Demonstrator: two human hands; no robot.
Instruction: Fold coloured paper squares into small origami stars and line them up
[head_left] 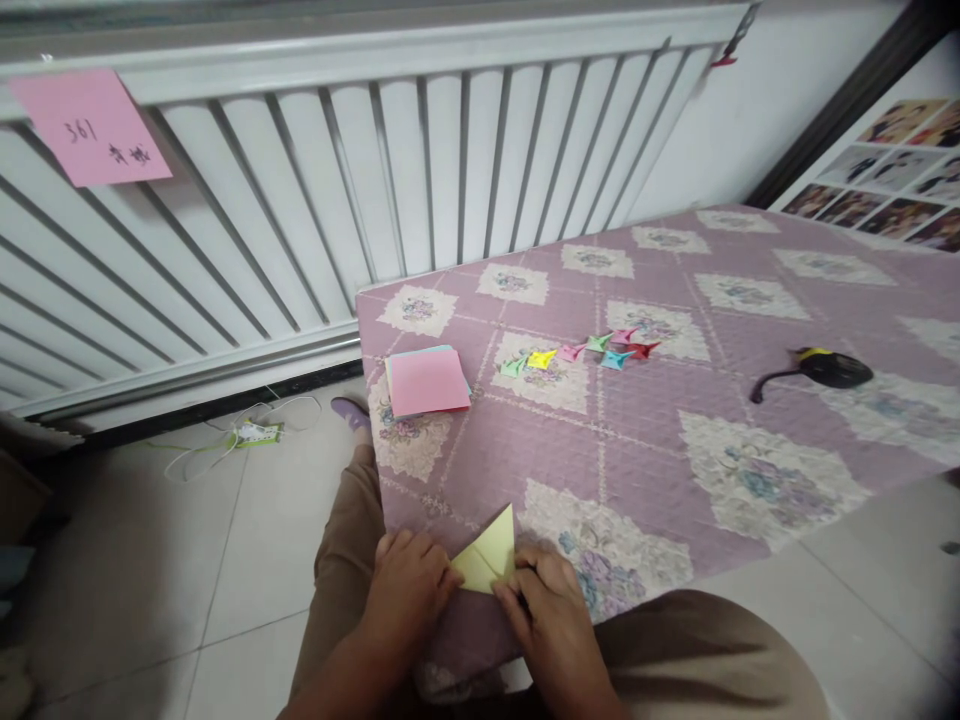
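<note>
A pale yellow sheet of origami paper (486, 556), folded into a triangle with a crease across it, lies at the near edge of the table. My left hand (409, 580) has its thumb and fingers closed at the paper's left corner. At the lower right edge, my right hand (551, 600) pinches the paper between thumb and bent fingers. Farther off on the cloth, a stack of square coloured papers (430, 381) has a pink sheet on top. Right of that stack sit several small folded paper pieces, among them a yellow one (541, 359) and a blue one (616, 359).
A purple floral cloth covers the table (540, 440). On its right lies a black rounded object with a yellow band and a strap (834, 368). Behind stands a white radiator (465, 170) bearing a pink note (91, 128). A power strip (256, 434) with cables is on the floor.
</note>
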